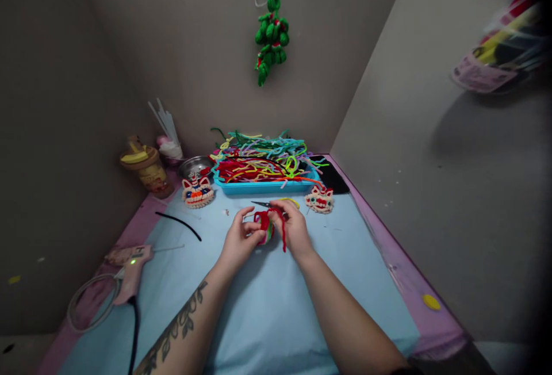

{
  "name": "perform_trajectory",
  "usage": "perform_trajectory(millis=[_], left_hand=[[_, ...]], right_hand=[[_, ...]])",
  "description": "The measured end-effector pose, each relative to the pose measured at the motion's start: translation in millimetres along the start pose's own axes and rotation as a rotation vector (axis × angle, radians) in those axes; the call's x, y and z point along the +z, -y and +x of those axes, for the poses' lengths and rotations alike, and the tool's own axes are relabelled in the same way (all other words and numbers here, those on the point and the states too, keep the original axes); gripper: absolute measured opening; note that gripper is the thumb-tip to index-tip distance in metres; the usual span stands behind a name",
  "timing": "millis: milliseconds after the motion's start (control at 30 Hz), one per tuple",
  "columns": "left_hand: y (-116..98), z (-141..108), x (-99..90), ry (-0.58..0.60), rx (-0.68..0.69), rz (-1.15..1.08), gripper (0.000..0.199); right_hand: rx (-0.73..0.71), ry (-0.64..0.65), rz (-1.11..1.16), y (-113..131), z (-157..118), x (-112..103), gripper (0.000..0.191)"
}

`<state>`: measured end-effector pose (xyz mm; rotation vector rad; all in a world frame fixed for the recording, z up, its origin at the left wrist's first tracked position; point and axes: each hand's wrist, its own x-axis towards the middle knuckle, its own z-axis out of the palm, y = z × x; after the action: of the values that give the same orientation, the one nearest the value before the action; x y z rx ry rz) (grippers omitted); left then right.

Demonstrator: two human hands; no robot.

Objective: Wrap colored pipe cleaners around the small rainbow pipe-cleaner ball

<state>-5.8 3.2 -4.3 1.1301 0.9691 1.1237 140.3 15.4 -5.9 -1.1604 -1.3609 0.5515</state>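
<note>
Near the middle of the blue-covered table, my left hand [242, 238] pinches a small multicoloured fuzzy piece [264, 229] with red, green and pink parts. My right hand [294, 229] touches the right side of that piece. Its fingers are closed on a red fuzzy strand [283, 233], whose end hangs down below them. Dark pointed scissors [260, 204] stick out to the left from my right hand, their handles partly hidden by it. A yellow curved strip [290, 200] shows just behind the right fingers.
Beyond my hands is a blue tray [267, 188] heaped with coloured strands. Fuzzy animal faces [198, 192] flank it. At left lie a black strand [179, 224] and a pink glue gun [131, 271] with its cable. A cup [149, 171] and metal bowl [196, 167] stand at back left.
</note>
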Motion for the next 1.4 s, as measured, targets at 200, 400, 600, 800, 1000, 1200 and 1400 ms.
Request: perform_trajectory(millis=[200, 400, 600, 800, 1000, 1200, 1400], left_hand=[[1.1, 0.4, -0.8, -0.163, 0.122, 0.183, 0.052], [9.4, 1.5, -2.9, -0.186, 0.139, 0.284, 0.051], [12.8, 2.0, -4.4, -0.168, 0.141, 0.344, 0.048], [9.0, -0.2, 0.8, -0.147, 0.091, 0.293, 0.05], [0.4, 2.3, -0.8, -0.191, 0.001, 0.047, 0.05], [-0.3, 2.4, -2.4, -0.228, -0.004, -0.012, 0.049], [-0.8, 1.6, -1.6, -0.216, 0.022, -0.025, 0.043]], right_hand=[[0.244, 0.182, 0.085, -3.4, -1.1, 7.4, 0.014], [0.307, 0.275, 0.069, 0.9, -4.3, 10.8, 0.014], [0.326, 0.184, 0.097, -4.9, -7.9, 18.2, 0.015], [0.388, 0.24, 0.176, -4.2, -6.4, 14.9, 0.017], [0.186, 0.193, 0.028, 0.9, -14.3, 15.9, 0.018], [0.164, 0.186, 0.058, 6.9, -20.4, 21.8, 0.018], [0.316, 0.208, 0.258, 6.4, -18.5, 22.6, 0.021]])
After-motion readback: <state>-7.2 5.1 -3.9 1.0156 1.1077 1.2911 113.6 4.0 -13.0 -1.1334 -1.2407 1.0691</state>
